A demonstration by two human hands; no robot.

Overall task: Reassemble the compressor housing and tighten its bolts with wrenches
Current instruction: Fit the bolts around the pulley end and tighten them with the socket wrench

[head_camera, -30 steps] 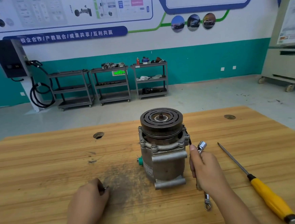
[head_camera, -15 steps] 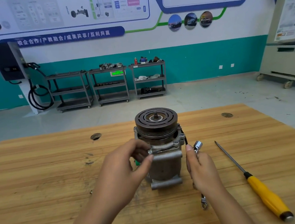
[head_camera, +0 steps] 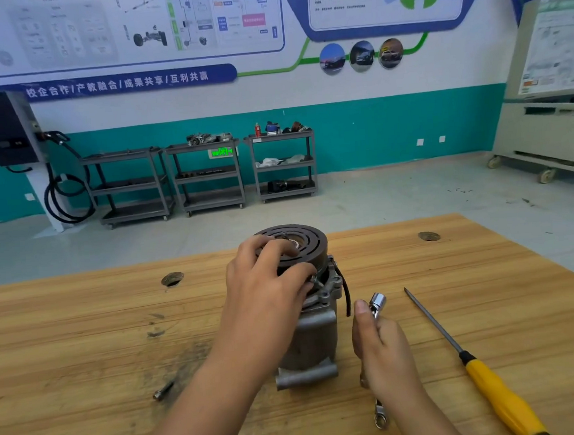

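Since half a second ago the left hand [head_camera: 267, 287] has climbed from the flange of the compressor [head_camera: 309, 339] to its top. The right hand [head_camera: 384, 357] has stayed where it was, just right of the housing.

Nearest the person, the right hand's grip is clamped on a wrench [head_camera: 377, 303]. Its socket end sticks up above the thumb, and its ring end pokes out below the wrist, close to the desk [head_camera: 83, 353]. To the right a screwdriver [head_camera: 499, 396] with a yellow handle lies flat, its shaft pointing away and left, apart from the hand. On the left a loose bolt [head_camera: 163, 391] lies on a dark smudge of the wood, well apart from the compressor.

The compressor stands upright at the middle of the desk, pulley [head_camera: 310, 246] on top. The left hand's grip is curled over that pulley: fingers spread across the slotted face, thumb down at the rim beside the flange. Whether it pinches something small there is hard to tell. A black cable hangs down the housing's right side.

Farther back two round holes [head_camera: 172, 279] are cut through the desk top. Beyond the grey floor three metal carts [head_camera: 206, 175] stand against a teal and white wall, with a charging unit [head_camera: 4, 128] at the left and posters above.
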